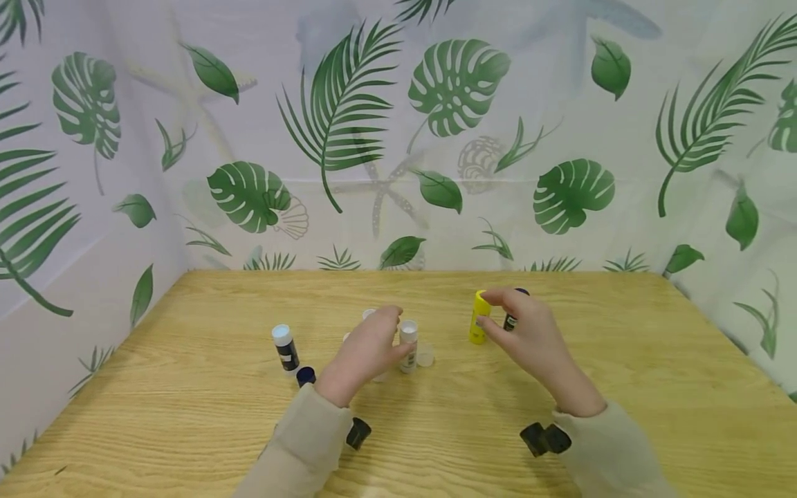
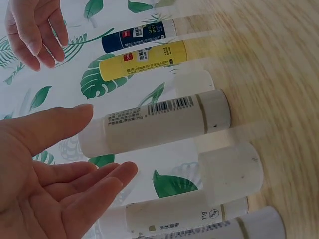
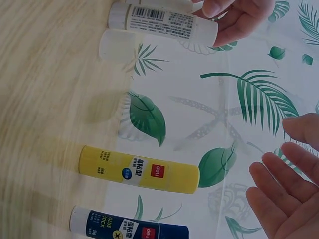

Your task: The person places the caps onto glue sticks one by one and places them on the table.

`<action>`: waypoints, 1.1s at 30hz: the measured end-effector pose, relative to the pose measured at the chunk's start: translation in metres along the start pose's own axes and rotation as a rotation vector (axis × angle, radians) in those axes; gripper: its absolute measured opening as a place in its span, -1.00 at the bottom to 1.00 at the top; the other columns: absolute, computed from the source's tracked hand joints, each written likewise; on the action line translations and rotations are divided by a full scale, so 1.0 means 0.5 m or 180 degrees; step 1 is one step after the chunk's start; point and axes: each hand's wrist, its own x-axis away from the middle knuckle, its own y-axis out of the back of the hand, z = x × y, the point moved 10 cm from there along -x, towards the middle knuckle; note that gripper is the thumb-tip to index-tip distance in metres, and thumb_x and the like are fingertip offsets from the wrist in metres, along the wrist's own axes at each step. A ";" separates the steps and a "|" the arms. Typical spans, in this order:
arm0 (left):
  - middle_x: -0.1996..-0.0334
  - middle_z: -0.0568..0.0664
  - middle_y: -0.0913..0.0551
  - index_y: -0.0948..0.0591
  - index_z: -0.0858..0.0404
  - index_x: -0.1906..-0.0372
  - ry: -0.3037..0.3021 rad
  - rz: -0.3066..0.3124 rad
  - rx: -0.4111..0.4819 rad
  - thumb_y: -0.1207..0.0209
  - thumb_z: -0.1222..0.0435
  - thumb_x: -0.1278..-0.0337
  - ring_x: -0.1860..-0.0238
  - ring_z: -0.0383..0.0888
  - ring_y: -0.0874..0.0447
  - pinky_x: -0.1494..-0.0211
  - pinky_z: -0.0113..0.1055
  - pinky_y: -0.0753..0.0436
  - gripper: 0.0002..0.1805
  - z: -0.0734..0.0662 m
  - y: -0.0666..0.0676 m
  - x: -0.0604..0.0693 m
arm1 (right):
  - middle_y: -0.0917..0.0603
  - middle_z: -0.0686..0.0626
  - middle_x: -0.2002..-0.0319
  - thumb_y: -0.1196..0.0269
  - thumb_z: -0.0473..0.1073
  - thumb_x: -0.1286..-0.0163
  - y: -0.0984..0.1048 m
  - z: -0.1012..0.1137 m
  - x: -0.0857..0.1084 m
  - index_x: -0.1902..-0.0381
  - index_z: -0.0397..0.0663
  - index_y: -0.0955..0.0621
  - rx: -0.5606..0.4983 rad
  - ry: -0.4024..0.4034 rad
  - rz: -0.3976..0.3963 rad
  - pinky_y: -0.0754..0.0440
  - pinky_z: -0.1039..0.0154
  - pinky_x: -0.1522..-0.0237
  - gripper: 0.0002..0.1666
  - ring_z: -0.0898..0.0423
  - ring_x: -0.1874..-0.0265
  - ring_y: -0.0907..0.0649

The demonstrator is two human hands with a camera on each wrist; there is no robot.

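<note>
My left hand (image 1: 367, 349) hovers beside an uncapped-looking white glue stick (image 1: 408, 349) that stands upright. In the left wrist view its thumb and fingers lie spread on either side of the stick's top end, without gripping it. My right hand (image 1: 529, 335) is at the upper part of a standing yellow glue stick (image 1: 477, 328), thumb and fingers apart. The right wrist view shows a gap between those fingers and the yellow glue stick (image 3: 139, 169). A navy glue stick (image 3: 129, 225) stands next to the yellow one, partly hidden by the right hand in the head view.
A translucent cap (image 1: 426, 356) sits right of the white stick; another cap (image 2: 232, 172) is on its left. More white glue sticks (image 2: 174, 216) are partly behind the left hand. Farther left stand a dark glue stick (image 1: 286, 349) and a navy cap (image 1: 306, 375). A leaf-patterned cloth (image 1: 373, 228) hangs behind the table.
</note>
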 end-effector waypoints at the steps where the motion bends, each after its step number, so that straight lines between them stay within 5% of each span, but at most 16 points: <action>1: 0.02 0.23 -0.46 -0.33 0.48 -0.10 -0.0016 0.0000 -0.0016 -0.19 0.23 -0.03 0.06 0.03 -0.48 0.08 -0.20 -0.48 -0.43 -0.001 0.000 0.000 | -0.60 -0.22 0.21 -0.30 -0.36 -0.04 -0.001 -0.001 0.000 0.16 -0.31 -0.54 0.0009 0.0001 0.0011 -0.51 0.02 0.19 -0.65 -0.08 0.19 -0.57; 15: 0.08 0.13 -0.54 -0.40 0.38 -0.07 -0.0115 -0.0013 -0.0517 -0.22 0.22 0.00 0.16 -0.05 -0.56 0.26 -0.26 -0.54 -0.47 -0.012 -0.008 0.001 | -0.61 -0.20 0.21 -0.29 -0.33 -0.07 -0.011 -0.012 0.000 0.15 -0.28 -0.54 0.0024 -0.0043 0.0050 -0.51 0.04 0.21 -0.66 -0.05 0.19 -0.57; 24: 0.21 0.02 -0.59 -0.47 0.27 0.07 -0.0180 -0.0100 -0.0622 -0.24 0.21 0.02 0.34 -0.14 -0.57 0.48 -0.37 -0.48 -0.61 -0.015 -0.007 0.002 | -0.60 -0.20 0.21 -0.29 -0.32 -0.07 -0.013 -0.014 0.001 0.15 -0.28 -0.54 0.0059 -0.0054 0.0069 -0.51 0.04 0.20 -0.67 -0.06 0.19 -0.57; 33: 0.32 -0.01 -0.62 -0.48 0.24 0.19 -0.0334 -0.0248 -0.0634 -0.25 0.23 0.04 0.40 -0.16 -0.58 0.48 -0.37 -0.50 -0.71 -0.022 -0.004 0.004 | -0.60 -0.21 0.21 -0.29 -0.32 -0.07 -0.014 -0.015 0.002 0.16 -0.30 -0.54 0.0080 -0.0048 0.0080 -0.51 0.04 0.21 -0.66 -0.07 0.19 -0.57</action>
